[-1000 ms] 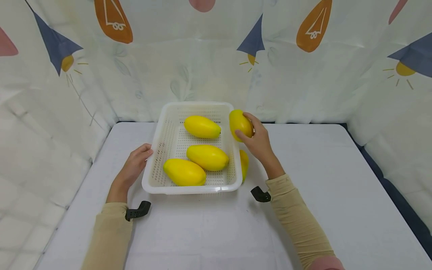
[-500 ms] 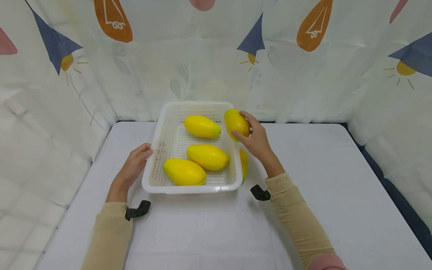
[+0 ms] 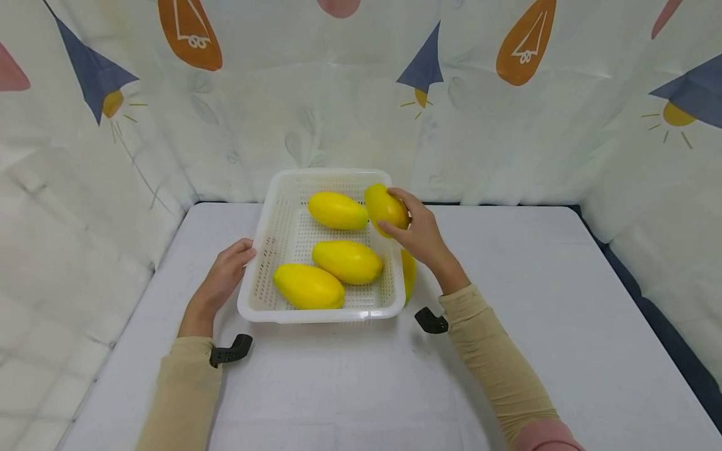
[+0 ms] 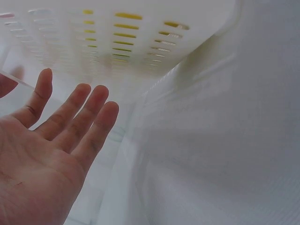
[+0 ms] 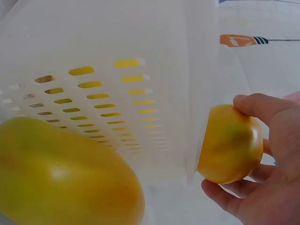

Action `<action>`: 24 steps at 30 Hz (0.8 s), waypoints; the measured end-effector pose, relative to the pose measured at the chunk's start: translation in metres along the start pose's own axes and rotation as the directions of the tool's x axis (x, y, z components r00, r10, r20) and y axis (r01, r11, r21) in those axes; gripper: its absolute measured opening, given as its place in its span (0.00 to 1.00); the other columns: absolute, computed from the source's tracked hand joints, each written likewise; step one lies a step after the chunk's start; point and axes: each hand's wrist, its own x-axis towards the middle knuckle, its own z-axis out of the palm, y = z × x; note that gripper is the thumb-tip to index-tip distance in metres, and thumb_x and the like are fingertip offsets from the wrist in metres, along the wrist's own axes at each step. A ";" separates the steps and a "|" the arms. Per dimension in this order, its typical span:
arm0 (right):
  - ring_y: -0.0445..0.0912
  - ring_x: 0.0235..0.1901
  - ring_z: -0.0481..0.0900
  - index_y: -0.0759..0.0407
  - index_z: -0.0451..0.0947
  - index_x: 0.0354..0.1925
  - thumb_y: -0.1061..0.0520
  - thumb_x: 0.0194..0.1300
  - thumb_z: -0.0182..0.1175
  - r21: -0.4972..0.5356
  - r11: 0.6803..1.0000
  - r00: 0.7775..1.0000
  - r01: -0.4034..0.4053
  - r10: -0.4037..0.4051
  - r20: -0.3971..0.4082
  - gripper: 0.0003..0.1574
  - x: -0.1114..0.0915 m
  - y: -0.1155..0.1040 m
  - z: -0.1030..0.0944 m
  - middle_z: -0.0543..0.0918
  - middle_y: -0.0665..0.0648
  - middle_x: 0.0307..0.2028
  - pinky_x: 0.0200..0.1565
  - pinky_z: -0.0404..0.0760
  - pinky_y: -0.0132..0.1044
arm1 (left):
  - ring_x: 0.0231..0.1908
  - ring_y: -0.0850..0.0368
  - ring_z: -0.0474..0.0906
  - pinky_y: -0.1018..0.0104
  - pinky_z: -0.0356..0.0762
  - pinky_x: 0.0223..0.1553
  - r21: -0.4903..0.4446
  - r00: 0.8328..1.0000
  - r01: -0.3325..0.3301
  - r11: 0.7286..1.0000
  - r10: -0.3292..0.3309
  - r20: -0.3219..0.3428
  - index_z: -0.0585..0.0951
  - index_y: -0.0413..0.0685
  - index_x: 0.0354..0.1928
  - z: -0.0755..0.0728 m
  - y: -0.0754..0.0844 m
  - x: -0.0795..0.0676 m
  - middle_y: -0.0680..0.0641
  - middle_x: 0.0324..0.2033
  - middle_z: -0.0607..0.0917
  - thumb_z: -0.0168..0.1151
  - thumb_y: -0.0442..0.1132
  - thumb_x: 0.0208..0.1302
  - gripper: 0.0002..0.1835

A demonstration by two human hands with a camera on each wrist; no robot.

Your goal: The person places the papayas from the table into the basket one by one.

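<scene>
A white perforated plastic basket point(image 3: 259, 275) holds three smooth yellow papayas: one at the back point(image 3: 338, 211), one in the middle point(image 3: 346, 262) and one at the front left point(image 3: 308, 287). My right hand point(image 3: 420, 232) grips another papaya point(image 3: 383, 207) over the basket's right rim, thumb and fingers around its end. In the right wrist view, the basket wall hides part of this held papaya point(image 5: 229, 145). My left hand point(image 3: 225, 272) touches the left rim; the left wrist view shows its fingers point(image 4: 77, 131) extended beneath it.
One more papaya point(image 3: 408, 275) lies outside the basket, against its right side and partly hidden by the rim. A white cloth covers the table point(image 3: 350, 382). A patterned curtain point(image 3: 350, 113) hangs behind the table's back edge.
My right hand has moved left with the papaya, from beside the right rim to over the basket's inner right side. The left hand and basket stay put.
</scene>
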 end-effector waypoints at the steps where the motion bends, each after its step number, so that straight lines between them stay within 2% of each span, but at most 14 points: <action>1: 0.51 0.60 0.71 0.48 0.59 0.71 0.45 0.63 0.64 -0.003 1.000 1.000 0.001 -0.001 0.004 0.43 0.000 -0.001 0.000 0.65 0.54 0.70 0.56 0.78 0.49 | 0.47 0.68 0.76 0.80 0.73 0.50 0.004 1.000 0.000 1.000 0.000 -0.001 0.71 0.41 0.52 0.000 0.000 0.000 0.55 0.47 0.78 0.42 0.47 0.77 0.17; 13: 0.51 0.65 0.69 0.50 0.59 0.71 0.48 0.63 0.65 0.003 1.000 0.999 0.015 -0.015 0.045 0.43 0.002 -0.004 0.004 0.65 0.53 0.70 0.62 0.74 0.48 | 0.48 0.69 0.76 0.81 0.73 0.51 0.023 1.000 0.002 1.000 -0.002 -0.004 0.70 0.39 0.53 0.001 0.001 0.000 0.55 0.47 0.78 0.41 0.47 0.77 0.18; 17: 0.51 0.66 0.69 0.52 0.60 0.71 0.50 0.64 0.64 -0.014 0.999 0.998 0.031 -0.030 0.046 0.41 0.001 -0.001 0.005 0.66 0.52 0.70 0.62 0.75 0.46 | 0.48 0.69 0.76 0.81 0.73 0.51 0.018 1.000 0.003 1.000 -0.003 -0.003 0.70 0.40 0.52 0.001 0.000 0.000 0.55 0.47 0.78 0.41 0.47 0.77 0.17; 24: 0.50 0.65 0.70 0.51 0.62 0.69 0.50 0.65 0.64 -0.015 1.000 1.000 -0.004 0.004 0.016 0.39 -0.001 0.001 0.003 0.68 0.52 0.68 0.62 0.74 0.46 | 0.48 0.69 0.76 0.81 0.73 0.50 0.009 1.000 0.006 1.000 -0.006 -0.008 0.71 0.40 0.52 0.000 0.001 0.000 0.55 0.48 0.77 0.42 0.47 0.77 0.17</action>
